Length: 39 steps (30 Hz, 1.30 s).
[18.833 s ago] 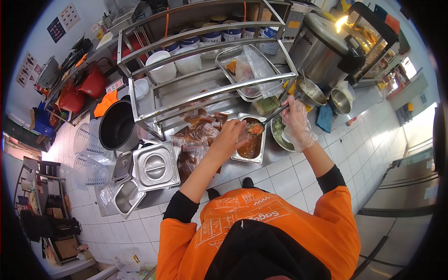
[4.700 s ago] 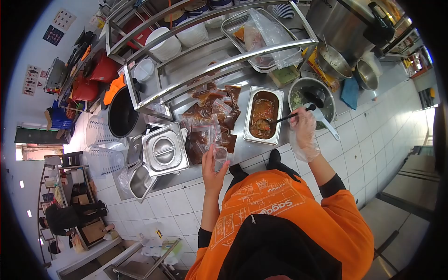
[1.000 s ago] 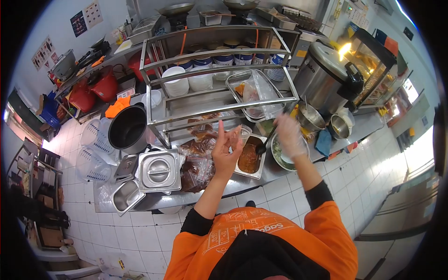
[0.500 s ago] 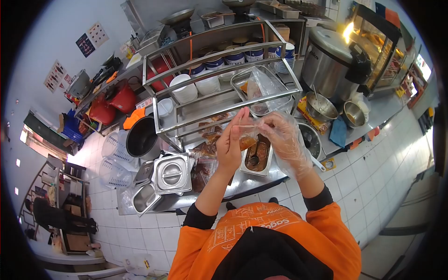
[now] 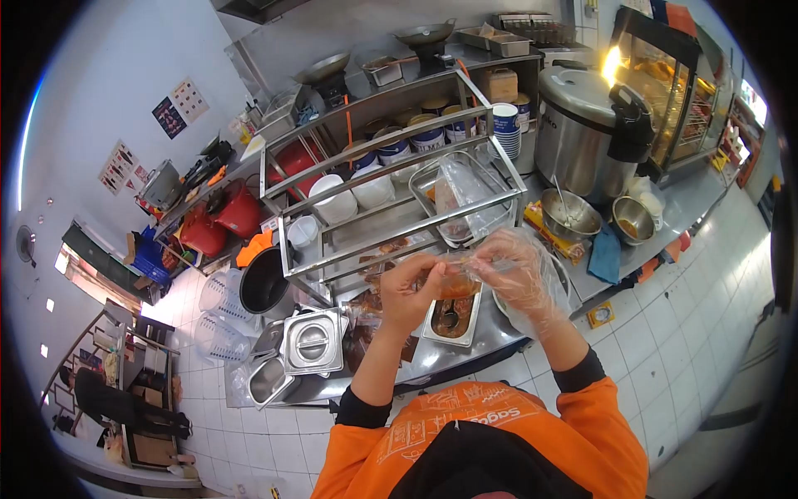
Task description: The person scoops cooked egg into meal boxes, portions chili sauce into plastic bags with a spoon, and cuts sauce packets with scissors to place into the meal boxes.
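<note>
A small clear plastic bag [image 5: 457, 288] with orange-brown contents hangs between my hands, its top edge stretched between them. My bare left hand [image 5: 407, 291] is closed, pinching the bag's left corner between thumb and fingers. My right hand [image 5: 517, 270], in a loose clear plastic glove, grips the right side of the bag's top with closed fingers. Just below the bag stands a rectangular steel container [image 5: 453, 340] of reddish-brown sauce, with a dark round ladle [image 5: 450, 319] resting in it. Bags of dark brown food [image 5: 363, 345] lie left of the container, partly behind my left forearm.
A steel rack frame [image 5: 399, 241] stands across the counter behind my hands. Lidded steel pan [image 5: 312, 342] and black pot [image 5: 264, 281] are at left; a large cooker [image 5: 573, 125], mixing bowl [image 5: 571, 214] and blue cloth [image 5: 604, 254] at right. A person [image 5: 125, 403] stands far left.
My left hand has gone from flat, extended fingers to a pinch on the bag's edge. Both hands are slightly lower over the container, and the head view has shifted.
</note>
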Motion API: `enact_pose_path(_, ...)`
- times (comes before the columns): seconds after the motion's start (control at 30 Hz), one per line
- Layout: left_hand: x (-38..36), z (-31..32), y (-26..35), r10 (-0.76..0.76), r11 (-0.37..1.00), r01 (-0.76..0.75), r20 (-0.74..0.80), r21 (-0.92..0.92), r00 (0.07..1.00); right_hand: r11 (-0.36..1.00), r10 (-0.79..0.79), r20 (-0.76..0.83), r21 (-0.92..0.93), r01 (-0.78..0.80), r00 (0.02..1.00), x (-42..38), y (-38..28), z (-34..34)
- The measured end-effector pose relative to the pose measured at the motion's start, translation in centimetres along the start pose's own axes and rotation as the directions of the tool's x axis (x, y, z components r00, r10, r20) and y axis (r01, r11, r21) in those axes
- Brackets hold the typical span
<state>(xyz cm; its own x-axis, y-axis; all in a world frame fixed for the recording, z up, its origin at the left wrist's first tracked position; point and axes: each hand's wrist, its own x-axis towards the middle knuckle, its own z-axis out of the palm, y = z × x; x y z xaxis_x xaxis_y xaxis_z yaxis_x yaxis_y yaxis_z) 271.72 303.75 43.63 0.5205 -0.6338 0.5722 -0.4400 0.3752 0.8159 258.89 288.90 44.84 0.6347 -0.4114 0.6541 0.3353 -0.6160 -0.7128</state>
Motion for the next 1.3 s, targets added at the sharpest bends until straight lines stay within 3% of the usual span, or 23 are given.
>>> enact_pose_path(0.03,0.0,0.4,-0.1,0.040,0.997,-0.040,-0.003,0.061,0.999,1.000,0.012,-0.001,0.023,-0.012,1.000,-0.2,0.3,-0.3)
enact_pose_path(0.13,0.1,1.5,1.0,-0.038,0.994,0.035,0.025,0.106,0.999,0.999,0.037,0.078,-0.010,-0.037,0.996,0.2,-0.6,-1.6)
enact_pose_path(0.23,0.4,3.3,1.3,0.076,0.966,-0.080,0.023,0.248,0.997,0.999,0.050,0.101,-0.007,-0.050,0.994,0.4,-0.3,-2.2)
enact_pose_path(0.37,0.4,4.7,0.0,0.021,0.974,-0.035,0.066,0.224,0.998,0.996,0.088,0.124,-0.011,-0.087,0.988,-0.1,0.5,-4.0)
enact_pose_path(0.47,0.1,6.1,-0.1,-0.139,0.990,0.138,0.072,0.016,0.988,0.986,0.150,0.155,-0.096,-0.137,0.976,-0.1,-0.2,-6.9)
enact_pose_path(0.57,-0.5,7.5,-0.6,-0.149,0.982,0.157,0.083,-0.105,0.985,0.974,0.227,0.139,-0.060,-0.220,0.964,-1.0,0.6,-8.7)
enact_pose_path(0.67,-0.8,8.6,-0.8,-0.184,0.949,0.198,0.081,-0.243,0.980,0.968,0.237,0.120,0.054,-0.244,0.964,-1.9,1.8,-9.6)
enact_pose_path(0.77,-1.1,9.6,-0.7,-0.152,0.955,0.152,0.022,-0.256,0.988,0.907,0.321,0.029,0.278,-0.316,0.947,-2.9,3.1,-9.8)
enact_pose_path(0.87,-1.4,10.0,-0.8,-0.111,0.973,0.111,0.013,-0.203,0.994,0.988,0.142,0.004,0.060,-0.142,0.990,-3.1,2.6,-10.3)
enact_pose_path(0.97,-1.7,10.7,0.1,-0.064,0.981,0.058,-0.026,-0.183,0.998,0.992,0.084,-0.041,0.100,-0.079,0.996,-3.2,2.1,-9.8)
enact_pose_path(1.17,-2.4,11.4,0.2,-0.044,0.992,0.037,-0.057,-0.125,0.997,0.951,0.160,-0.030,0.273,-0.146,0.987,-4.2,3.1,-10.0)
enact_pose_path(1.3,-2.8,11.9,-0.2,-0.060,0.993,0.054,-0.057,-0.103,0.997,0.962,0.120,-0.072,0.256,-0.097,0.990,-4.4,3.0,-10.2)
